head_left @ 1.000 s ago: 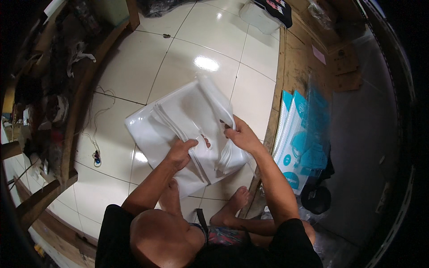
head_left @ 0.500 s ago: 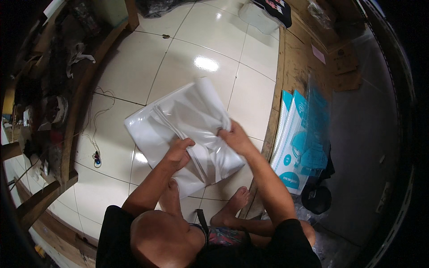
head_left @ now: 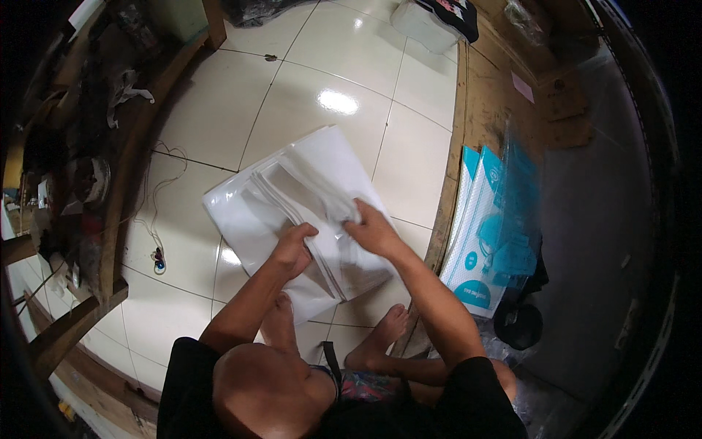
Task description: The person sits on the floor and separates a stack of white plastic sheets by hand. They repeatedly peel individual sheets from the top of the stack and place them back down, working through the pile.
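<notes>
A stack of glossy white plastic sheets (head_left: 252, 216) lies at a slant on the tiled floor in front of my feet. My left hand (head_left: 294, 250) is closed on a bunched bundle of the sheets' edges, thumb on top. Just to its right, my right hand (head_left: 371, 228) pinches a lifted fold of the plastic. Between the two hands a slightly see-through layer stands up from the stack in a raised curve. Motion blurs the plastic near my right fingers, so I cannot tell how many layers they hold.
Blue-and-white printed packages (head_left: 477, 238) lean by a cardboard-covered ledge (head_left: 486, 95) on the right, with a round black object (head_left: 518, 326) near them. A thin cable (head_left: 155, 219) trails across the floor at left, beside a cluttered wooden shelf (head_left: 113, 234). A pale container (head_left: 424, 28) stands at the back.
My right hand has drawn in to the left, toward my left hand, bringing the plastic fold with it. The crumpled sheet now lies flatter. My left hand keeps its place.
</notes>
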Demonstrator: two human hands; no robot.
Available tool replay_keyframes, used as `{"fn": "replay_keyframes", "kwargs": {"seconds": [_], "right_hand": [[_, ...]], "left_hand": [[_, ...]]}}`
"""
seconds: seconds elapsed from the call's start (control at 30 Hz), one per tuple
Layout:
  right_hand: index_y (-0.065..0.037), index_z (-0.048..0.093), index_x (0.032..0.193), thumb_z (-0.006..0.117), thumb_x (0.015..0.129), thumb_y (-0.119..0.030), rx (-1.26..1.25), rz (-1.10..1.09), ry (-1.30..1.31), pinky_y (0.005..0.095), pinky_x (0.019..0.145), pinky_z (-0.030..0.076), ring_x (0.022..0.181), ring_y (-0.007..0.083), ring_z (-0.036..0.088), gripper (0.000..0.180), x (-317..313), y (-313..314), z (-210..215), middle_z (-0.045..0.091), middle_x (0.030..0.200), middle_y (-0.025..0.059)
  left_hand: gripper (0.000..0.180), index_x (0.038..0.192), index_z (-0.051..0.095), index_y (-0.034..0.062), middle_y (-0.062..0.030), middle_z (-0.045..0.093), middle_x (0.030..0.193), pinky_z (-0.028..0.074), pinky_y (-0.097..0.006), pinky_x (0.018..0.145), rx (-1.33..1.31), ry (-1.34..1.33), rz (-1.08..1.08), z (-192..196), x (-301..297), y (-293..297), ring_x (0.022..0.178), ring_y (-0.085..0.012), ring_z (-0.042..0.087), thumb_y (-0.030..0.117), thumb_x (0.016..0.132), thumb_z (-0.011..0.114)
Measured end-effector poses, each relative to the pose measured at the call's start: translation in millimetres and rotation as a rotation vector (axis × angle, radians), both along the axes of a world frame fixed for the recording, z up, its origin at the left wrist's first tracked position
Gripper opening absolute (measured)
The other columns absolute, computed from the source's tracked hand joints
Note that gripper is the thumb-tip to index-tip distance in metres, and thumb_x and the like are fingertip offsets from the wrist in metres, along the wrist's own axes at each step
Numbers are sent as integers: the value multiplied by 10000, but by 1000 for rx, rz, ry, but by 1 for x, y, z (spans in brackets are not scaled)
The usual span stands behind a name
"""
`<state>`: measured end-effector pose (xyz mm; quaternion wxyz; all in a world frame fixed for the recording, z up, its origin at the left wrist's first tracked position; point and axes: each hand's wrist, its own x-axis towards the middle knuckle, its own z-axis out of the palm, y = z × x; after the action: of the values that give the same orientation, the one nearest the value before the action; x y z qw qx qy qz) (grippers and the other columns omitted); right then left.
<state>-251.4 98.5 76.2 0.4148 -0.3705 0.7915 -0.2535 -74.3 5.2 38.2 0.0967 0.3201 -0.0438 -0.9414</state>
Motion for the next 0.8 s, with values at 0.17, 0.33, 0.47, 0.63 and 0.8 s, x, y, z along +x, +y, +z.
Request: {"fn": "replay_keyframes", "kwargs": {"seconds": [0.17, 0.33, 0.47, 0.63, 0.8], "right_hand": [[12, 526, 1217, 681, 817, -171, -75, -185, -376, 312, 864, 475, 965, 178, 595, 466, -21, -13, 56, 641, 1056, 111], [93, 522, 1145, 772, 741, -340, 128, 250, 60, 405, 889, 470, 1029, 387, 606, 643, 13, -23, 36, 618, 1052, 290], [63, 505, 1199, 689, 811, -214, 95, 210, -24, 380, 849, 475, 987, 317, 606, 510, 10, -17, 30, 623, 1038, 251], [19, 520, 1238, 577, 877, -112, -130, 34, -241, 321, 875, 470, 1006, 168, 576, 388, -19, -10, 36, 633, 1073, 105], [17, 529, 1217, 603, 876, -121, -64, -104, -346, 300, 873, 461, 969, 150, 575, 375, -23, -6, 53, 635, 1042, 83]], "left_hand": [[439, 1243, 467, -83, -166, 570, 1181, 496, -405, 933, -226, -57, -132, 7, 2, -3, 1065, -283, 591, 79, 869, 630], [367, 1177, 543, -72, -143, 597, 1151, 505, -374, 880, -297, -189, -69, 9, -17, 6, 1004, -237, 612, 105, 870, 638], [393, 1208, 495, -80, -167, 580, 1154, 522, -388, 867, -305, -166, -64, 10, -12, 6, 995, -271, 612, 92, 878, 623], [334, 1145, 513, -68, -173, 602, 1080, 511, -401, 887, -216, -25, -134, 6, 2, -1, 978, -282, 616, 100, 876, 614], [275, 1085, 568, -31, -140, 635, 1022, 498, -384, 884, -100, 53, -75, 8, -1, -1, 974, -241, 618, 152, 885, 618]]}}
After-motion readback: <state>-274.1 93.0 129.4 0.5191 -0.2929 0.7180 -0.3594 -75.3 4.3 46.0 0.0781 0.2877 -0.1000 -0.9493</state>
